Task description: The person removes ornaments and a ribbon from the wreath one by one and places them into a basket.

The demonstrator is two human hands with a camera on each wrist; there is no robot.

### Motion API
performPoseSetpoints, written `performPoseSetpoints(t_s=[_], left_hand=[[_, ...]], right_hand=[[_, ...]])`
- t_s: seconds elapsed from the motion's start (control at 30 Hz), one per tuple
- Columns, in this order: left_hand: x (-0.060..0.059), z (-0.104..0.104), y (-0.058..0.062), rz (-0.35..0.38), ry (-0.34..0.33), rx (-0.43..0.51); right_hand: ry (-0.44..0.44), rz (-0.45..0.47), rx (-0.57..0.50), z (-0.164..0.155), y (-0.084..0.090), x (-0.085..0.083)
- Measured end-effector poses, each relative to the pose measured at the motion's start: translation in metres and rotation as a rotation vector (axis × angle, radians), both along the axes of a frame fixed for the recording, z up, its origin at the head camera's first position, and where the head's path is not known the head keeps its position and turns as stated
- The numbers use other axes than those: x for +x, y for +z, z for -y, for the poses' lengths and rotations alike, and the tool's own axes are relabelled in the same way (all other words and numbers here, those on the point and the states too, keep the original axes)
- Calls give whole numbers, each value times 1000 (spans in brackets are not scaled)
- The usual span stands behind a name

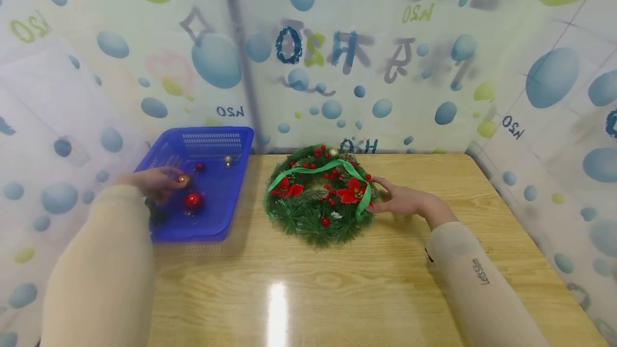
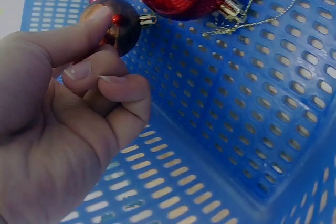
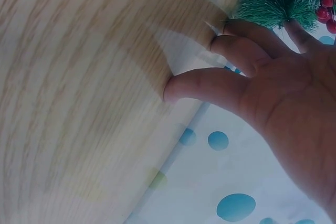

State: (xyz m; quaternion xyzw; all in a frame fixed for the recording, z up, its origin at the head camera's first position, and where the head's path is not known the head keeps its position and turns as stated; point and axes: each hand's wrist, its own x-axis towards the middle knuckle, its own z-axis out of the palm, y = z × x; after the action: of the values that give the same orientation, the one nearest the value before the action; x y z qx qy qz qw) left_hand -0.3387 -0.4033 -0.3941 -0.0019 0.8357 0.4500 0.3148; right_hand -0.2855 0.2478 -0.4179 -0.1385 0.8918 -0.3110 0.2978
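In the blue basket, my left hand [image 1: 156, 182] pinches a shiny gold-brown Christmas bauble [image 2: 127, 31] between thumb and fingers. A larger red bauble [image 1: 193, 202] lies beside it, its gold cord loop showing in the left wrist view. My right hand [image 1: 402, 200] is at the right edge of a green Christmas wreath [image 1: 315, 218]. Its fingers [image 3: 199, 84] are spread, and some fingertips touch the wreath's needles. Red flowers [image 1: 353, 190], red berries and a green ribbon [image 1: 303, 170] decorate the wreath, which lies flat on the table.
The blue basket [image 1: 236, 186] stands at the left of the wooden table [image 1: 308, 288]. A small red bauble [image 1: 200, 166] and a small silver-gold one [image 1: 228, 160] lie inside, with something dark green [image 1: 155, 212] by my left wrist. A patterned curtain [image 1: 308, 90] hangs behind.
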Motion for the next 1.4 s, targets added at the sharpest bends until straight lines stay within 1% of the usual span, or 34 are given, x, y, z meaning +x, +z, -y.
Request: performPoseSetpoints(t_s=[0.1,0.2,0.27,0.37,0.47,0.53,0.63,0.7,0.8,0.9,0.97,1.03,1.1,1.2,1.3,1.4], left_hand=[[-1,2,-4,11,12,15],[0,-1,-1,-2,15,-5],[3,-3,4,-23,3,-42],[6,-7,16,-54,-23,-117],[5,-11,28,-51,-38,-153],[1,-13,34,-19,-27,-111],[-8,-21,43,31,6,-2],[-14,-29,49,46,16,67],[-20,-46,61,10,-7,156],[-26,-70,73,-43,-42,296],[-30,-88,81,-67,-45,392],[-37,-108,89,-89,-39,442],[-42,-127,97,-116,-35,449],[-48,-156,106,-131,-51,449],[-48,-184,112,-133,-68,436],[-45,-209,112,-144,-96,424]], right_hand=[[-7,3,0,0,1,1],[-9,13,-11,0,1,1],[-7,20,-20,1,1,2],[-2,24,-21,2,1,2],[-3,30,-26,2,0,1],[-2,31,-27,2,1,1],[-1,31,-28,2,2,1],[2,29,-27,1,2,1],[4,29,-26,1,1,1],[3,25,-25,0,1,2],[2,24,-26,0,2,2],[-1,26,-33,-1,2,3],[-4,28,-38,-1,3,3],[-7,29,-39,-2,3,3],[-7,30,-37,-2,2,3],[-7,38,-45,-1,1,2]])
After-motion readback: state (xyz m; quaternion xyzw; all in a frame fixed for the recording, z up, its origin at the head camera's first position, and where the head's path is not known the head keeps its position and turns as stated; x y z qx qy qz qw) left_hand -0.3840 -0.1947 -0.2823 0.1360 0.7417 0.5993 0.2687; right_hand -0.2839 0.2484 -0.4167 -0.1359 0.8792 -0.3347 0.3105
